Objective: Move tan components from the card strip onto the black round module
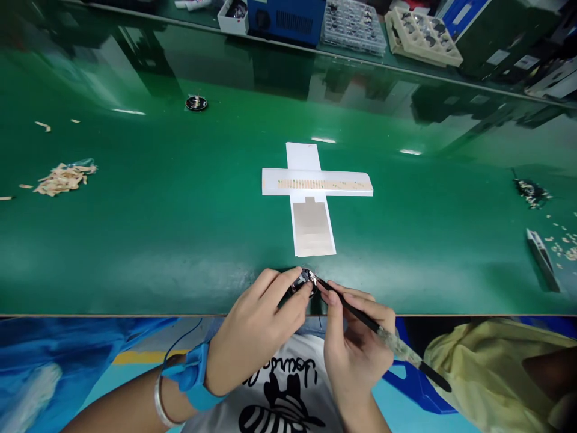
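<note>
My left hand [269, 319], with a blue wrist strap, is closed on a small round black electronic part [307, 278] at the table's front edge. Silvery and dark pieces show on the part, partly under my fingertips. In my right hand [358, 337] is a pair of black tweezers [365, 319], its rear half wrapped in pale tape. The tweezers' tip touches or nearly touches the part's right side. Just beyond my hands lies a white strip sheet [347, 185] with a row of small tan pieces, across a white card [313, 240] with a grey-beige rectangle.
A similar round black part [196, 103] lies farther back. Left is a heap of tan strips [63, 179]; right are a dark pile of small parts [532, 192] and a narrow tool [542, 260]. A shelf holds a blue device [287, 23] and trays [354, 27]. A person's yellow sleeve [491, 367] is at right.
</note>
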Tool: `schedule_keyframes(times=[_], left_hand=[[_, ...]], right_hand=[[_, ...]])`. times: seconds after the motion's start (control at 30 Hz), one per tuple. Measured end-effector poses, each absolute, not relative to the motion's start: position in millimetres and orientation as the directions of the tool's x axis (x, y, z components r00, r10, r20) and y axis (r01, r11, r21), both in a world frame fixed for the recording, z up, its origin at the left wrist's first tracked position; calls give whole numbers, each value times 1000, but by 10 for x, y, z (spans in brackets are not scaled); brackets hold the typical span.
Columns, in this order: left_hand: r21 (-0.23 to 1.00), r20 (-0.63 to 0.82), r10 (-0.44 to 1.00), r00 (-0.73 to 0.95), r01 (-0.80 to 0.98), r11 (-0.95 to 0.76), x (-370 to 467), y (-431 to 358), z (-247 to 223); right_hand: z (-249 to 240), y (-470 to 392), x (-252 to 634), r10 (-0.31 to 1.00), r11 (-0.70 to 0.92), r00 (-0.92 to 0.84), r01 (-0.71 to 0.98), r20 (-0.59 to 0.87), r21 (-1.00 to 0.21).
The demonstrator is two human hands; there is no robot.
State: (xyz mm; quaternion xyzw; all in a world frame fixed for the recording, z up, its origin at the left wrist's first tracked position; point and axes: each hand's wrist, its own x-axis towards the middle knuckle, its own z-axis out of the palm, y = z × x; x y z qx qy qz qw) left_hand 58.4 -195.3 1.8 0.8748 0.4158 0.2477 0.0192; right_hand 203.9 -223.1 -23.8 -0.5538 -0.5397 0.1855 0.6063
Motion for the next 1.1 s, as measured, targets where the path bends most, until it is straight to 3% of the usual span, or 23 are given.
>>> schedule_keyframes(times=[0.2, 0.37, 0.6, 0.67, 0.8, 0.93, 1.1], left_hand=[[250, 449, 731, 514, 713, -655, 573, -1952, -41], [268, 394, 750, 531, 714, -647, 582, -1933, -26], [528, 181, 867, 465, 698, -484, 488, -1767, 187], [487, 171, 881, 441, 740, -465, 412, -1658, 269], [245, 203, 833, 515, 797, -553, 330, -1352, 304], [97, 164, 799, 578, 797, -596, 379, -1069, 200], [104, 193, 803, 563, 802, -588, 443, -939, 90]], right_hand=[[-248, -2199, 1999, 792, 342, 376, 379, 480, -860], [-279, -2232, 1978, 797, 350, 380, 344, 471, -871], [291, -1634, 2386, 867, 355, 292, 204, 403, -912], [409, -1224, 2531, 941, 293, 138, 125, 309, -948], [299, -437, 2553, 969, 197, -156, 29, 190, -980], [71, -20, 2309, 960, 177, -221, -9, 174, -984], [-60, 85, 2087, 960, 155, -231, -37, 159, -987]])
